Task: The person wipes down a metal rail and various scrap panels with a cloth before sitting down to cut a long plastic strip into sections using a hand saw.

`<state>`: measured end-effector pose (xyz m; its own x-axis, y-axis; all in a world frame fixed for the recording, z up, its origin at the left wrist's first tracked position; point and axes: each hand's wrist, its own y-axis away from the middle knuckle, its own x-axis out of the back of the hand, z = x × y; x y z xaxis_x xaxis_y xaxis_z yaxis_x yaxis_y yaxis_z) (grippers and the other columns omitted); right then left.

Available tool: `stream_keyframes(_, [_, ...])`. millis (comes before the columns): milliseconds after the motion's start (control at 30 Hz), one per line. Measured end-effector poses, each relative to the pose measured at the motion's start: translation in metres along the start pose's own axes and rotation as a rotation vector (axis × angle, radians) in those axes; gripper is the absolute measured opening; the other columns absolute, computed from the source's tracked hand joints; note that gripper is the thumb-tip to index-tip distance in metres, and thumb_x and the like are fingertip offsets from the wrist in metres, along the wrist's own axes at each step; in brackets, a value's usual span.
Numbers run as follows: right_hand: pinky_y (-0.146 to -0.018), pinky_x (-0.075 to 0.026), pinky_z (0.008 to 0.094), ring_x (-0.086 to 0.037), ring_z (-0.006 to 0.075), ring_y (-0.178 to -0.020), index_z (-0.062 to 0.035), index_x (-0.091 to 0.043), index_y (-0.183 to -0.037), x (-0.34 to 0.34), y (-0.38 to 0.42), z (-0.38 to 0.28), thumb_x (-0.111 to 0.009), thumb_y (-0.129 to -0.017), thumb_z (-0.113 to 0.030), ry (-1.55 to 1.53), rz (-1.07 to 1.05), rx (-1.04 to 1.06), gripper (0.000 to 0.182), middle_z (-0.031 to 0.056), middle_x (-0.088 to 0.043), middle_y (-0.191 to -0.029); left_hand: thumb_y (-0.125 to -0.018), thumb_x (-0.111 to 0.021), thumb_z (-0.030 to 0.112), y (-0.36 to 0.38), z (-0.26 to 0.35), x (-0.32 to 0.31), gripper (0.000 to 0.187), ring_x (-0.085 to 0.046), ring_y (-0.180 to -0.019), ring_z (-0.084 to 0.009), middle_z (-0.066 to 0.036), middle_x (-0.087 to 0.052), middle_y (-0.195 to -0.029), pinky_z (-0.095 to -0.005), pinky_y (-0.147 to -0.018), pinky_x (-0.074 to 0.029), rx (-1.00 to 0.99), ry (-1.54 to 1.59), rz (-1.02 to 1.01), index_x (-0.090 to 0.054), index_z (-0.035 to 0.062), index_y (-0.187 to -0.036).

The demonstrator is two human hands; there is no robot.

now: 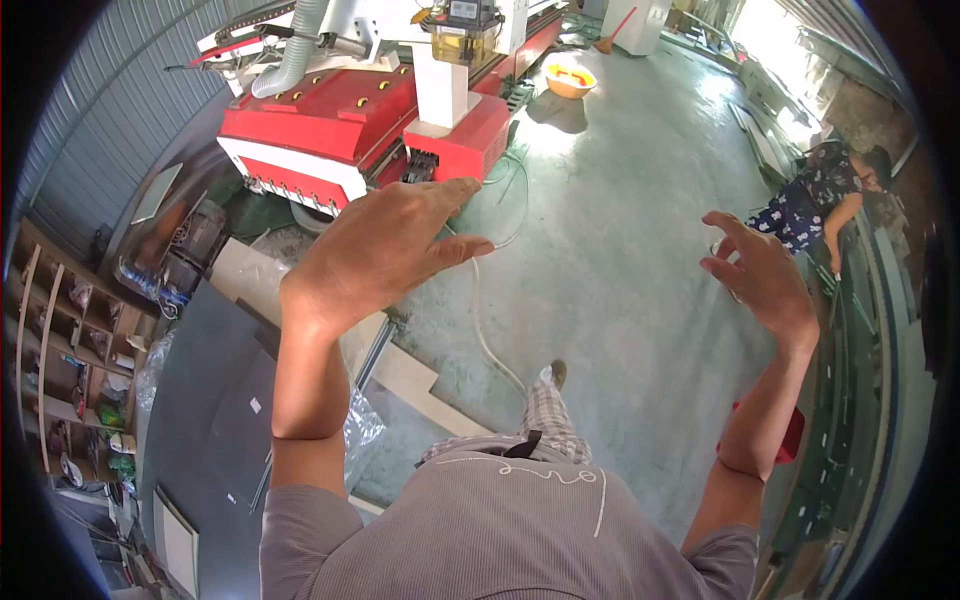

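My left hand (385, 250) was raised in front of me, palm down, its fingers (455, 250) spread flat and holding nothing. My right hand (762, 280) was also up, well apart from the left, its fingers (722, 228) loosely curled and wide, gripping nothing. Both hands were in the air, touching no object.

Beyond the left hand stood one large machine (350, 120) with smooth red and white metal housings and one ribbed grey hose (290, 50) rising from its top. A thin pale hose (485, 330) lay in a curve on the concrete floor (620, 250), which was greenish and scuffed. One round orange basin (570, 78) sat on the floor near the machine. Flat pale boards (420, 385) lay below my left forearm, beside one dark sheet (215, 400). One wooden shelf (70, 350) with many small compartments stood at far left. One other person in patterned clothing (815, 195) bent over at far right.
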<state>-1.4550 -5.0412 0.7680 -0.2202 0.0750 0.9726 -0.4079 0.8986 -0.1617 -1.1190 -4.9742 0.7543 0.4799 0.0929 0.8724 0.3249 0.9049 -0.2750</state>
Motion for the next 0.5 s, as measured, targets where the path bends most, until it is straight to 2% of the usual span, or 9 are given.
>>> stream_keyframes(33, [-0.060, -0.044, 0.0319, -0.057, 0.0182, -0.061, -0.0081, -0.050, -0.116, -0.002, -0.019, 0.011, -0.064, -0.076, -0.015, -0.002, 0.004, 0.007, 0.043, 0.0102, -0.058, -0.074, -0.082, -0.059, 0.034, -0.021, -0.008, -0.005, 0.051, -0.059, -0.084, -0.0359, -0.023, -0.060, -0.091, -0.0410, -0.072, -0.047, 0.021, -0.025, -0.018, -0.051, -0.0074, -0.111])
stream_keyframes(100, [-0.071, -0.045, 0.0368, -0.061, 0.0270, -0.075, -0.0095, -0.051, -0.116, -0.004, -0.062, 0.037, -0.064, -0.076, -0.017, -0.006, -0.040, -0.105, 0.042, 0.0122, -0.060, -0.079, -0.082, -0.059, 0.034, -0.070, -0.026, -0.023, 0.051, -0.058, -0.085, -0.0357, -0.023, -0.060, -0.091, -0.0409, -0.072, -0.047, 0.046, -0.051, -0.026, -0.051, -0.0069, -0.111])
stream_keyframes(200, [-0.071, -0.045, 0.0375, -0.061, 0.0275, -0.077, -0.0099, -0.051, -0.116, -0.017, -0.138, 0.104, -0.065, -0.076, -0.016, 0.023, 0.002, -0.022, 0.043, 0.0115, -0.061, -0.082, -0.082, -0.058, 0.035, -0.159, -0.054, -0.070, 0.052, -0.058, -0.087, -0.0355, -0.023, -0.059, -0.091, -0.0411, -0.073, -0.047, -0.031, -0.027, 0.111, -0.050, -0.0063, -0.112])
stream_keyframes(267, [-0.072, -0.045, 0.0377, -0.060, 0.0275, -0.079, -0.0100, -0.051, -0.116, -0.021, -0.203, 0.150, -0.065, -0.076, -0.017, 0.022, -0.036, -0.032, 0.043, 0.0116, -0.061, -0.084, -0.082, -0.058, 0.036, -0.237, -0.071, -0.094, 0.053, -0.058, -0.088, -0.0357, -0.023, -0.059, -0.092, -0.0414, -0.073, -0.047, 0.006, -0.048, 0.089, -0.050, -0.0058, -0.113])
stream_keyframes(333, [-0.074, -0.045, 0.0378, -0.060, 0.0276, -0.081, -0.0101, -0.051, -0.116, -0.035, -0.257, 0.199, -0.065, -0.076, -0.017, -0.020, -0.139, -0.095, 0.043, 0.0116, -0.061, -0.086, -0.082, -0.057, 0.038, -0.319, -0.075, -0.108, 0.054, -0.058, -0.089, -0.0353, -0.022, -0.060, -0.095, -0.0414, -0.074, -0.047, 0.081, -0.014, -0.066, -0.050, -0.0050, -0.114])
stream_keyframes(400, [-0.076, -0.045, 0.0380, -0.059, 0.0279, -0.085, -0.0099, -0.051, -0.115, -0.036, -0.316, 0.246, -0.064, -0.077, -0.018, 0.031, -0.110, -0.065, 0.042, 0.0119, -0.060, -0.090, -0.082, -0.056, 0.039, -0.392, -0.083, -0.122, 0.055, -0.058, -0.089, -0.0350, -0.021, -0.060, -0.095, -0.0409, -0.075, -0.047, 0.098, -0.107, -0.024, -0.050, -0.0042, -0.115])
stream_keyframes(467, [-0.078, -0.044, 0.0385, -0.058, 0.0284, -0.087, -0.0096, -0.051, -0.116, -0.028, -0.364, 0.279, -0.063, -0.078, -0.020, 0.052, -0.166, -0.071, 0.041, 0.0125, -0.060, -0.090, -0.082, -0.056, 0.039, -0.445, -0.092, -0.130, 0.055, -0.058, -0.089, -0.0347, -0.021, -0.060, -0.096, -0.0405, -0.076, -0.047, 0.044, -0.053, 0.001, -0.050, -0.0040, -0.116])
stream_keyframes(500, [-0.077, -0.044, 0.0386, -0.059, 0.0286, -0.087, -0.0094, -0.050, -0.116, -0.024, -0.387, 0.292, -0.063, -0.079, -0.020, 0.048, -0.184, -0.076, 0.041, 0.0126, -0.060, -0.090, -0.080, -0.060, 0.036, -0.470, -0.098, -0.134, 0.052, -0.059, -0.091, -0.0322, -0.019, -0.058, -0.104, -0.0380, -0.078, -0.046, 0.091, -0.020, -0.021, -0.051, -0.0015, -0.116])
